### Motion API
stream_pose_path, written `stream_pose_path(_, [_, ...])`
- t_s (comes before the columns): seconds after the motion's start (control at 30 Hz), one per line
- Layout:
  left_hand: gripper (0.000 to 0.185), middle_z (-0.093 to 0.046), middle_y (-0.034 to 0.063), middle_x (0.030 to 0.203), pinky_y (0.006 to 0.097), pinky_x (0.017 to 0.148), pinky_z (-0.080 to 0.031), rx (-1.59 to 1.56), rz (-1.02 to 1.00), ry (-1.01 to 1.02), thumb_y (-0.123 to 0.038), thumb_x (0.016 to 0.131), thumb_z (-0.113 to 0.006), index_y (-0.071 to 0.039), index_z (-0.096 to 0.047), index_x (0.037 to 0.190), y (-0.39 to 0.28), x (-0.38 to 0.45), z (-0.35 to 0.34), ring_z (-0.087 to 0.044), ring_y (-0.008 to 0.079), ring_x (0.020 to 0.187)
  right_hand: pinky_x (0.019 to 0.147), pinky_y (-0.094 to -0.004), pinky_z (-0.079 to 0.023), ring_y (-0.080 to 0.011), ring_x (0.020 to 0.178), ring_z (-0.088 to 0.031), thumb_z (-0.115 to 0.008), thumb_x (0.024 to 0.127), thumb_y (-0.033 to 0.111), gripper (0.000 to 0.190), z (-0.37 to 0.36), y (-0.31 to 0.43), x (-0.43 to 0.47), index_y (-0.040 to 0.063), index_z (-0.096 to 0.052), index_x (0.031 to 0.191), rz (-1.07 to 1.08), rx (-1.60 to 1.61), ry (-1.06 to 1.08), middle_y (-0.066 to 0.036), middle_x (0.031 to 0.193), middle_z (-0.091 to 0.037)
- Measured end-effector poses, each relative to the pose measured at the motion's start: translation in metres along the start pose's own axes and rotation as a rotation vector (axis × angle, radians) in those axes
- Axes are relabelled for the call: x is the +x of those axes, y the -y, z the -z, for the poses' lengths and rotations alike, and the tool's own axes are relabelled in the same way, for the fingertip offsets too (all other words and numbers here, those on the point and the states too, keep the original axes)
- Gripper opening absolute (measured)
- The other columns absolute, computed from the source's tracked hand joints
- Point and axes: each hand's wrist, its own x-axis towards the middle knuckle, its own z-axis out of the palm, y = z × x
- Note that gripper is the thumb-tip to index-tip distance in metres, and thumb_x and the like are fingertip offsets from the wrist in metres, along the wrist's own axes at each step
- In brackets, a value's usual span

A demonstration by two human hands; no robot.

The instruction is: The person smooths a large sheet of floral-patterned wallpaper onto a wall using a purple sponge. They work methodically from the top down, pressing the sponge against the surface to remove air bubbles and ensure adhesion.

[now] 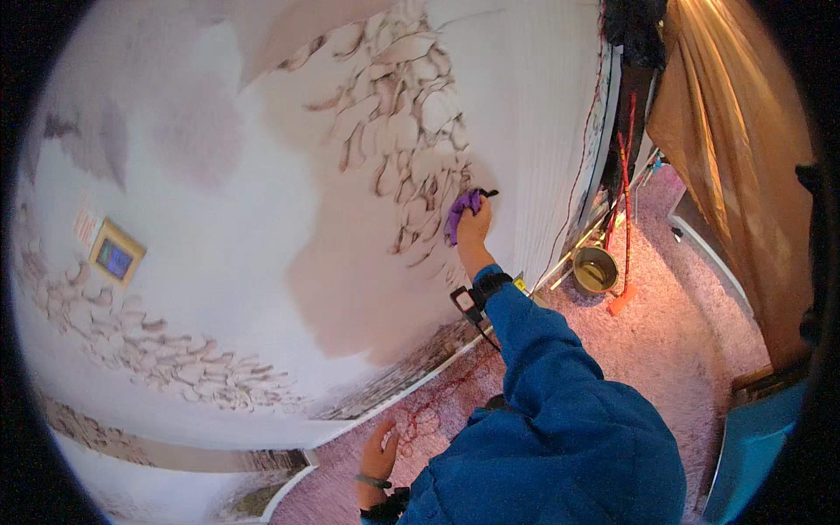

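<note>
A large wall (249,249) painted with pale brown patches and dark curved strokes stands before me. My right hand (477,226) is raised against it, closed around a crumpled purple cloth (460,215). A short black tip (489,193) sticks out beside the cloth; whether it belongs to a brush or a pen, I cannot tell. My left hand (379,451) hangs low over the carpet, away from the wall, with nothing in it and the thumb apart from the fingers.
On the pink carpet (656,328) at the right stands a round pot (595,270), beside a red stick with an orange foot (621,300). A brown curtain (735,144) hangs at the far right. A small framed panel (117,252) is on the wall; a plug with a cable (466,302) hangs near my right wrist.
</note>
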Motion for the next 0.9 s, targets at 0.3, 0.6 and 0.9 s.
stream_pose_path(0.3, [0.039, -0.056, 0.0195, 0.131, 0.0425, 0.105, -0.039, 0.171, -0.379, 0.062, -0.014, 0.090, -0.059, -0.004, -0.054, 0.128, -0.148, 0.148, -0.045, -0.050, 0.0368, 0.124, 0.105, -0.0425, -0.035, -0.0380, 0.118, -0.046, -0.055, 0.085, 0.007, 0.041, 0.037, -0.002, 0.080, -0.001, -0.051, 0.125, 0.015, 0.036, 0.042, -0.022, 0.125, -0.051])
stream_pose_path(0.6, [0.055, -0.022, 0.0241, 0.153, 0.0593, 0.111, -0.018, 0.518, -0.836, -0.372, -0.017, 0.085, -0.063, -0.006, -0.046, 0.136, -0.299, 0.278, -0.097, -0.016, 0.0474, 0.142, 0.112, -0.0477, -0.027, -0.0434, 0.133, -0.033, -0.055, 0.088, 0.014, 0.049, 0.036, 0.040, 0.119, -0.004, -0.044, 0.132, 0.472, -0.088, -0.036, -0.027, 0.140, -0.039])
stream_pose_path(0.9, [0.066, -0.015, 0.0268, 0.155, 0.0643, 0.110, -0.013, 0.794, -0.649, -0.761, -0.035, 0.092, -0.059, -0.005, -0.035, 0.145, -0.294, 0.328, -0.124, -0.010, 0.0504, 0.142, 0.111, -0.0465, -0.025, -0.0460, 0.129, -0.036, -0.051, 0.092, 0.025, 0.060, 0.068, -0.053, 0.211, -0.010, -0.033, 0.138, -0.098, 0.039, -0.075, -0.031, 0.142, -0.035])
